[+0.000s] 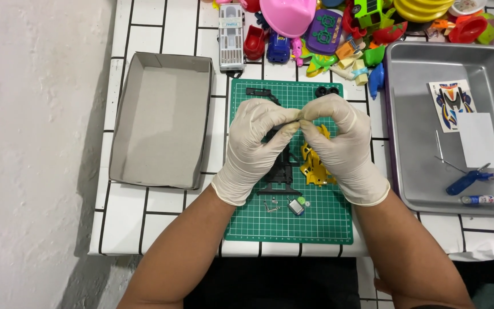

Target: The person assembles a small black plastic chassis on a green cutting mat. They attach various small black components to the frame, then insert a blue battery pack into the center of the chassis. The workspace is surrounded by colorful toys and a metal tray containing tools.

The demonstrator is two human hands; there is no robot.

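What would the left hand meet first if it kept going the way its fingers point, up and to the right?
The left hand already meets the right hand at the fingertips, pinching a small dark part between them. Beyond that lie two black wheels on the green cutting mat, though height above the mat is unclear.

It looked like a hobby bench set up at home. Under the gloved fingers (284,129) lay a green cutting mat (258,223) on a white-tiled table (161,212). Beyond the fingertips sat a heap of bright plastic toys (338,28); to their right a metal tray (418,171) held a blue screwdriver (464,182), to their left an empty cardboard box (161,120).
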